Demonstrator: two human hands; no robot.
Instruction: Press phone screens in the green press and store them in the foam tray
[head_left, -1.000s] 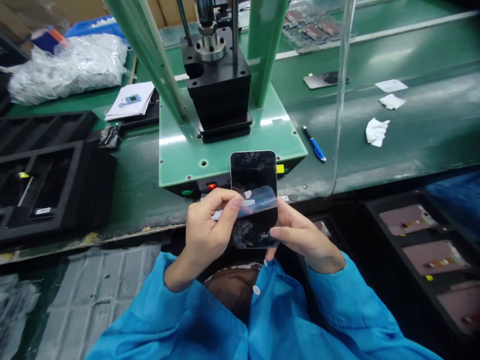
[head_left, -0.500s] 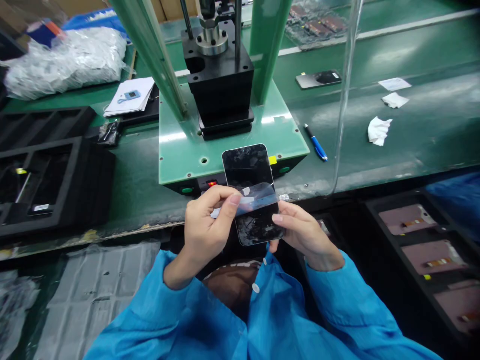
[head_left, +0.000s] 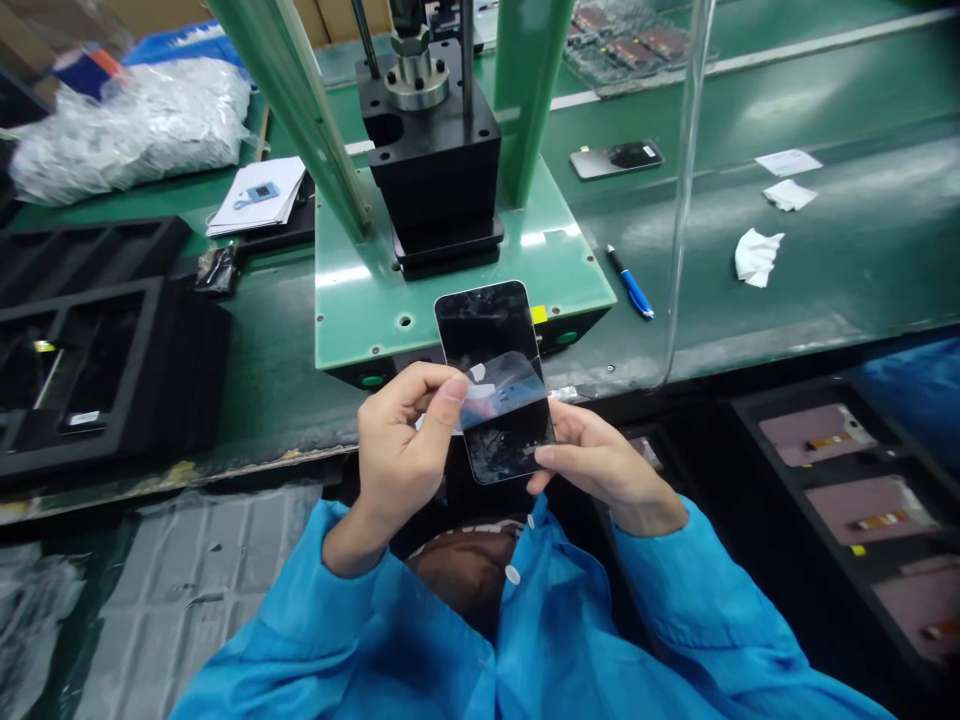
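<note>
While the left hand (head_left: 405, 430) pinched one edge of a clear film (head_left: 514, 380) between thumb and forefinger, the right hand (head_left: 607, 465) gripped a black phone display (head_left: 487, 320) by its lower right edge, thumb on the glass, the other fingers partly hidden. The display was held up just before the near edge of the green surface (head_left: 862, 250), its top leaning toward 11 o'clock. The film arched across its middle, neither flat nor wholly free, so the handling seemed partway; whether the film was coming off or going on could not be told, and either looked unfinished.

Beyond, a black press block (head_left: 442, 190) stood at 12 o'clock, a blue pen (head_left: 631, 285) lay at 2, another phone display (head_left: 616, 159) at 1, and black foam trays (head_left: 191, 390) sat at 9.
</note>
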